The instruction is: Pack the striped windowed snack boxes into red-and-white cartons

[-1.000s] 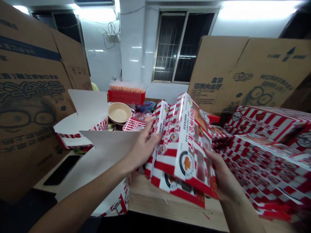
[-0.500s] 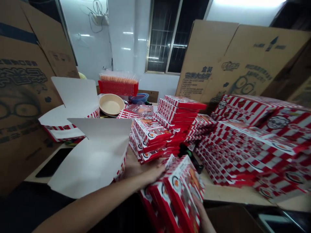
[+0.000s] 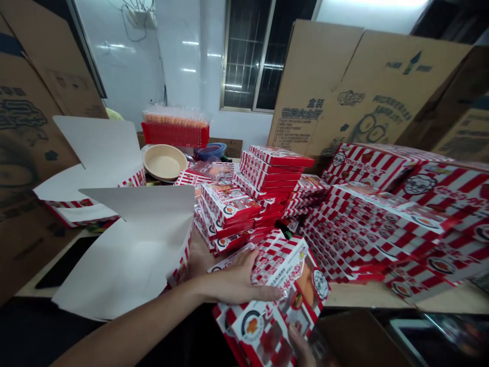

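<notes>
Tabletop (image 3: 367, 300): central stacks of printed boxes (image 3: 263, 173); larger stacks of printed boxes (image 3: 374, 229) at right; open paperboard box (image 3: 130, 244) front left; second open box (image 3: 91, 163) behind it; bowl (image 3: 165, 162) behind both, beside the central stacks; flattened cartons (image 3: 367, 86) leaning behind the right stacks; window (image 3: 248, 56) beyond.

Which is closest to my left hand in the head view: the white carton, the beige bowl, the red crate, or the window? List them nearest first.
1. Open white carton, just left of the left hand.
2. Beige bowl, farther back beyond the carton.
3. Red crate, just behind the bowl.
4. Barred window, in the back wall.
</notes>
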### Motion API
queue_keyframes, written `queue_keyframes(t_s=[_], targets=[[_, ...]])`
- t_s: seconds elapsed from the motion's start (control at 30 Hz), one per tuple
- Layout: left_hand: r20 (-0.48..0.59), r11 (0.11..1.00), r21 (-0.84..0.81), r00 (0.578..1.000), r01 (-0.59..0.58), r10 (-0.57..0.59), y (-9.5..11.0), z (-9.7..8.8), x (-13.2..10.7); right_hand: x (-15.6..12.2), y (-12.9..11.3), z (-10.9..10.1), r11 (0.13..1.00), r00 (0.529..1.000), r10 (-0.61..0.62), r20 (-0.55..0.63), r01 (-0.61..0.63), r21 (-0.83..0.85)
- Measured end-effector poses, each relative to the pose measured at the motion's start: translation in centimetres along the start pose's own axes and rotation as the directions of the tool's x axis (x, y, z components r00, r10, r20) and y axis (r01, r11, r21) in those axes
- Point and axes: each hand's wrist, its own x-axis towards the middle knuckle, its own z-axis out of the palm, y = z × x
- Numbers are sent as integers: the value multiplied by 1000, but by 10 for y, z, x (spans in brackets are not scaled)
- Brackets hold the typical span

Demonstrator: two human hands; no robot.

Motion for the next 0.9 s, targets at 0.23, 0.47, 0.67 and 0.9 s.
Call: queue_keyframes(t_s=[0.23,0.47,0.67,0.9], targets=[[-71,978,165,988,-124,137,18,-24,0,21,1,26,991,989,-132,66,132,10],[22,708,683,973,-182,229,17,-14,2,51,-22,-13,862,899,-439,14,425,-274],[180,608,776,983,-167,41,-7,-8,26,63,-37,-19,824,921,-168,352,327,-462],[124,594,795,991,-125,43,-7,-6,32,68,-33,-5,768,935,-102,338,290,-571]])
